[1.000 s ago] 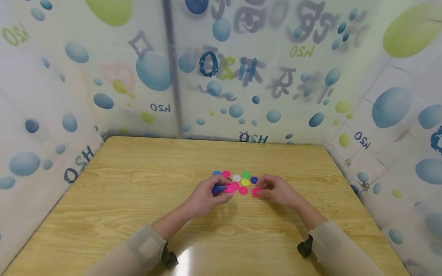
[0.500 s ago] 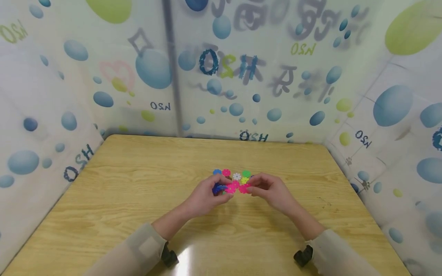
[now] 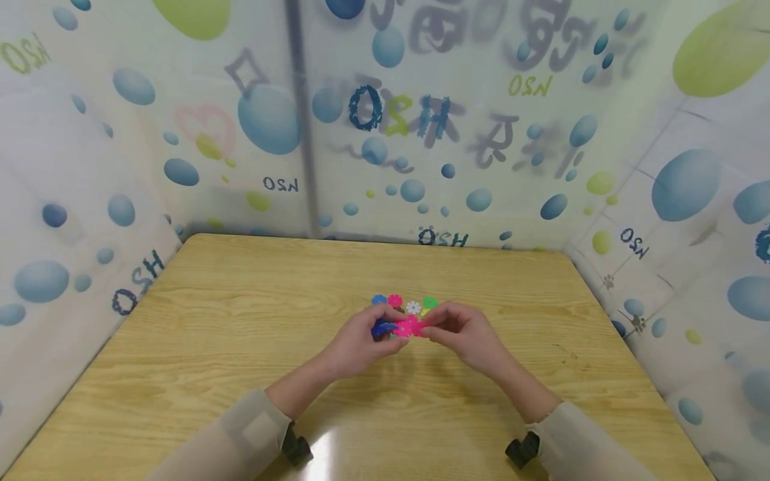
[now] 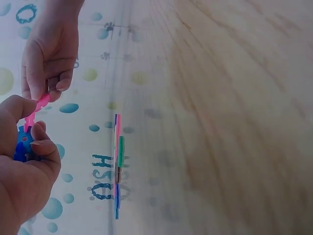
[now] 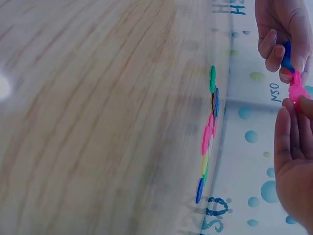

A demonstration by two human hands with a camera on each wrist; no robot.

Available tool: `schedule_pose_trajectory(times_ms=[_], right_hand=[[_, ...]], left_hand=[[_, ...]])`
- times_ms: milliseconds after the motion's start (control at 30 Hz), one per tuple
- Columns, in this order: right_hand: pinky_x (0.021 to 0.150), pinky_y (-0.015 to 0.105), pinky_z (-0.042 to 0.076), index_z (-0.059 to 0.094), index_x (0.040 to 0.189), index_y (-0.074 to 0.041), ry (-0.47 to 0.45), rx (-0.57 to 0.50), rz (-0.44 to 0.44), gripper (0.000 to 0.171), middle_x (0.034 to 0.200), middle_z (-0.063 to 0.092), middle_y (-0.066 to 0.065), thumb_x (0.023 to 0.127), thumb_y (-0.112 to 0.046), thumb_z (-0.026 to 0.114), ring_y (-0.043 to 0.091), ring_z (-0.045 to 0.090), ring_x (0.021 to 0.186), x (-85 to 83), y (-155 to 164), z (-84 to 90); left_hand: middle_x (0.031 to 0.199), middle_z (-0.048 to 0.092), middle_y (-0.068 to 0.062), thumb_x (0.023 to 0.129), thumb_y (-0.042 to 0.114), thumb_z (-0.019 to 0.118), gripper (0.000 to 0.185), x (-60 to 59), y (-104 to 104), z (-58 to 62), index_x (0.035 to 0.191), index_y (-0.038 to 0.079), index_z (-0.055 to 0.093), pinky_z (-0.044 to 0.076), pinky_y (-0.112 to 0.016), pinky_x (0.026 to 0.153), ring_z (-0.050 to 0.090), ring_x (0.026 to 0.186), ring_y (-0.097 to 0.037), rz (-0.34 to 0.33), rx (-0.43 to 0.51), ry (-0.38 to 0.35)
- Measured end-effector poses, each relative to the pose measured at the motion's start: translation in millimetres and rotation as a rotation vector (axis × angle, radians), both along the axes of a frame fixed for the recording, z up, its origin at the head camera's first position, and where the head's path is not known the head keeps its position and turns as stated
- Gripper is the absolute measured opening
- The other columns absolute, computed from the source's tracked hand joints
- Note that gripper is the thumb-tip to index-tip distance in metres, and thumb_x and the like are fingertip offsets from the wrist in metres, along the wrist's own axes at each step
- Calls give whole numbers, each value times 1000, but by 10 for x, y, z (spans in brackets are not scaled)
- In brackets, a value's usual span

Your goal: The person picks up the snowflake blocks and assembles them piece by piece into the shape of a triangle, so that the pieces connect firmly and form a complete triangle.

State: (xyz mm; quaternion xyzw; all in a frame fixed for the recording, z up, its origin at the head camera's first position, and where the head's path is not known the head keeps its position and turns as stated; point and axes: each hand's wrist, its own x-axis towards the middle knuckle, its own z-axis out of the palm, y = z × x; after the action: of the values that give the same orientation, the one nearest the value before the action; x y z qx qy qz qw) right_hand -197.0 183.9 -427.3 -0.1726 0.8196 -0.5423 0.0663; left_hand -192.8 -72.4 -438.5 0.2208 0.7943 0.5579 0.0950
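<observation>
Blue and pink flower-shaped plastic interlocking discs are joined in my left hand (image 3: 355, 344), which pinches them between thumb and fingers. The blue discs (image 3: 383, 327) sit deep in its grip, and a pink disc (image 3: 403, 328) sticks out to the right. My right hand (image 3: 472, 337) pinches another pink disc (image 5: 297, 93) by its edge. In both wrist views the pink discs meet between the fingertips, edge against edge. Whether their slots are engaged cannot be made out. Both hands are raised above the tabletop.
Loose discs lie flat on the wooden table (image 3: 271, 280) just beyond the hands: blue (image 3: 379, 300), pink (image 3: 394, 300), white (image 3: 412, 307), green (image 3: 430, 302), and a partly covered yellow one (image 3: 424, 312). Printed walls (image 3: 240, 214) enclose the table's back and sides.
My right hand has moved left with its pink disc, from beside the loose discs to the pink discs at my left hand. The left hand has stayed in place.
</observation>
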Motion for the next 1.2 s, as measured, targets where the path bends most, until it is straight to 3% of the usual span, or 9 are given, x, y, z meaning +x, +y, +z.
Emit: schedule_pose_trajectory(times_ms=[267, 633, 833, 1200], right_hand=[[79, 25, 63, 78, 102, -13, 67, -12, -27, 7, 107, 79, 7, 98, -13, 84, 18, 72, 89, 52, -63, 23], [72, 23, 60, 79, 99, -8, 174, -80, -28, 5, 101, 78, 12, 98, -5, 82, 10, 67, 81, 85, -88, -30], [72, 23, 60, 78, 100, -5, 176, -93, -31, 5, 102, 78, 16, 97, -3, 82, 8, 69, 82, 79, -99, -14], [81, 25, 63, 77, 106, -14, 104, -12, 2, 8, 108, 78, 7, 100, -12, 81, 15, 73, 92, 56, -60, -12]], left_hand=[[112, 63, -10, 103, 19, 80, 34, 15, 8, 19, 133, 9, 68, 48, -19, 70, 54, 89, -17, -11, 6, 0], [109, 61, -7, 104, 20, 78, 33, 20, 27, 39, 133, 9, 67, 47, -20, 69, 53, 87, -16, -8, -5, -13], [103, 60, -6, 104, 21, 78, 32, 9, 33, 61, 132, 8, 67, 47, -20, 68, 53, 85, -16, -9, 0, 2], [133, 70, -7, 102, 23, 82, 34, 23, 45, 25, 133, 13, 70, 59, -21, 85, 68, 103, -13, 19, 8, -12]])
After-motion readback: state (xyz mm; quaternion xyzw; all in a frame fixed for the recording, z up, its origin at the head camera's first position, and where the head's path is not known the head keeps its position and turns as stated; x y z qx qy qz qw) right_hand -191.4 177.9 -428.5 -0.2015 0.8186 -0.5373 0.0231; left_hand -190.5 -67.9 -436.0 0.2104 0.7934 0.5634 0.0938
